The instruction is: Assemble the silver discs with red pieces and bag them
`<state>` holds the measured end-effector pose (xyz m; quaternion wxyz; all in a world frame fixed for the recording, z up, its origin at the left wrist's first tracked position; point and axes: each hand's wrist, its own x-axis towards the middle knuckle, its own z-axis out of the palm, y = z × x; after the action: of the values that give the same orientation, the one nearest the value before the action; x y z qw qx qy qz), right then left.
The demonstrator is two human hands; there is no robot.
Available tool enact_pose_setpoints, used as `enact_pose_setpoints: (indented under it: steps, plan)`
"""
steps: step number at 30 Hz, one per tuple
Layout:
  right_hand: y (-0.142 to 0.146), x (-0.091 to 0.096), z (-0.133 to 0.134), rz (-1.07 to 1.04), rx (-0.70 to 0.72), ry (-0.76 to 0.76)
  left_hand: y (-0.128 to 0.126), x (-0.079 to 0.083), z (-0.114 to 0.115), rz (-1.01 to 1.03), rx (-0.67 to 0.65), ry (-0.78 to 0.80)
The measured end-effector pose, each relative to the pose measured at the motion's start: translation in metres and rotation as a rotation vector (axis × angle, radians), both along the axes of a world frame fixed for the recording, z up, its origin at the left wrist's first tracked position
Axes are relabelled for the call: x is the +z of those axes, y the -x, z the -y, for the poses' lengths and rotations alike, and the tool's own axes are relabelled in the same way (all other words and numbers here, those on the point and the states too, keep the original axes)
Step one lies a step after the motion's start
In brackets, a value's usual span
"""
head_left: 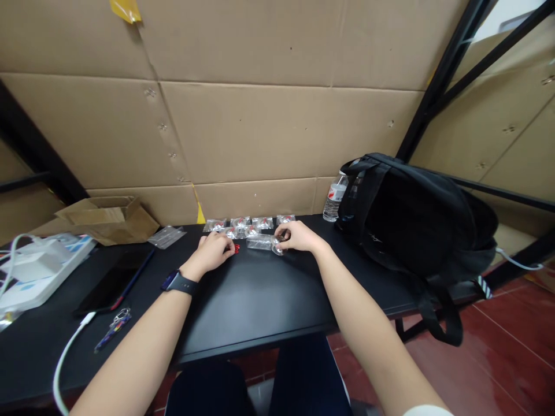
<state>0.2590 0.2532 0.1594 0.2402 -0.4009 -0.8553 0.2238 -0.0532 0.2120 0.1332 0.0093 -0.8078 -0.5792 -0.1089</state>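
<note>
My left hand [212, 252], with a dark watch on its wrist, rests low over the black table with fingers curled together. At its fingertips is a small red piece [237, 249], partly hidden by the fingers. My right hand [299, 237] pinches a small round, clear, shiny piece [276, 246]; its exact kind is too small to make out. Beside that, to the left, lies a clear rectangular plastic packet [259, 242]. Behind both hands, several small clear packets [262, 223] with red bits inside lie in rough rows near the cardboard wall.
A black backpack [416, 214] stands at right, with a water bottle [335, 197] beside it. On the left are a brown paper bag [115, 219], a clear sleeve [167, 237], a phone [113, 282], a keychain [113, 328] and a white power strip [47, 283]. Cardboard [243, 133] closes the back.
</note>
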Motion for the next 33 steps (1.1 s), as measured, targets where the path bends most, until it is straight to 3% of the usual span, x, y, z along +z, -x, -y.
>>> enact_pose_setpoints:
  steps: [7, 14, 26, 33]
  plan:
    - [0.003, -0.001, 0.002, -0.079, 0.013, -0.005, 0.001, 0.001, 0.001, 0.029, -0.020, -0.024]
    - [0.002, 0.000, 0.000, -0.176, -0.048, -0.106, 0.003, -0.001, -0.002, 0.009, -0.044, 0.003]
    - [0.011, 0.004, 0.007, -0.404, 0.085, 0.205, 0.002, -0.003, -0.004, 0.035, -0.049, -0.093]
    - [0.013, 0.002, 0.008, -0.393, 0.088, 0.224, 0.003, -0.004, -0.005, 0.032, -0.064, -0.053]
